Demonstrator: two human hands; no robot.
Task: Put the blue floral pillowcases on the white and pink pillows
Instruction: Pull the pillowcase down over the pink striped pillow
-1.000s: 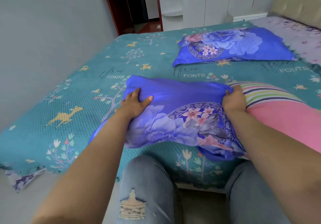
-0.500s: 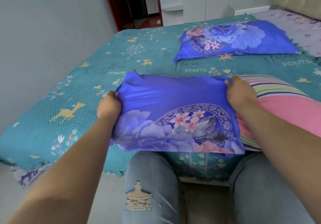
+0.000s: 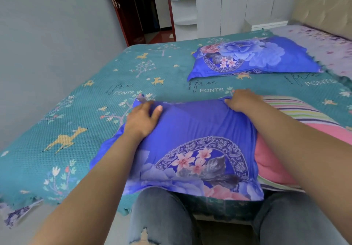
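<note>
The bed (image 3: 80, 123) takes up most of the room, spread with a teal cover printed with little deer, trees and the words "free FONTS". At its near edge, under both hands, lies the blue floral pillowcase (image 3: 192, 149), drawn partway over the pink pillow (image 3: 274, 161), whose pink body and striped end stick out past the right hand's side.

The left hand (image 3: 142, 120) lies on the far left corner of the case, fingers bent over the cloth and thumb stretched along the top, gripping the fabric. The right hand (image 3: 242, 101) is curled over the far right corner, bunching the cloth where the case meets the pillow.

Well beyond the hands, toward the right, a second pillow (image 3: 253, 58) lies flat on the cover, already dressed in the same blue floral cloth. To its right a pale lilac sheet (image 3: 323, 45) shows, running up to a padded beige headboard (image 3: 322, 7).

Left of the left hand stands a plain grey wall (image 3: 47, 35). Past the far end of the bed is a dark red door frame (image 3: 118, 12), open to a dim passage, then white corner shelves (image 3: 185, 8) with a few small things and white cupboard doors (image 3: 234, 3). The person's knees are in faded jeans (image 3: 160, 218), torn at the left knee.
</note>
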